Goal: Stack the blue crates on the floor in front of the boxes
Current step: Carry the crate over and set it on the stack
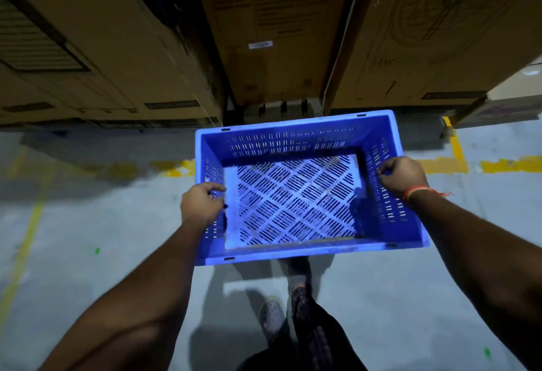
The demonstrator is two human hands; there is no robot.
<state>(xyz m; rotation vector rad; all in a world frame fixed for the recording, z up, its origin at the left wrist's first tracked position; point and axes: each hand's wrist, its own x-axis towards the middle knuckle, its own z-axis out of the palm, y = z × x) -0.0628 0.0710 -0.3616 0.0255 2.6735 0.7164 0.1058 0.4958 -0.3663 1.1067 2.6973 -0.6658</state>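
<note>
I hold one empty blue crate (pixel 296 250) with slotted walls and a slotted floor, up in the air in front of me. My left hand (pixel 201 205) grips its left rim, fingers curled over the edge. My right hand (pixel 403 177) grips the right rim the same way. The crate hangs above the grey floor, just short of the tall cardboard boxes (pixel 275 33). No other crate shows in the head view.
Large cardboard boxes stand side by side at the back: one on the left (pixel 96 48), one on the right (pixel 434 33). Yellow floor lines (pixel 445 165) run in front of them. My feet (pixel 272 315) stand on the grey floor (pixel 102 224) below the crate.
</note>
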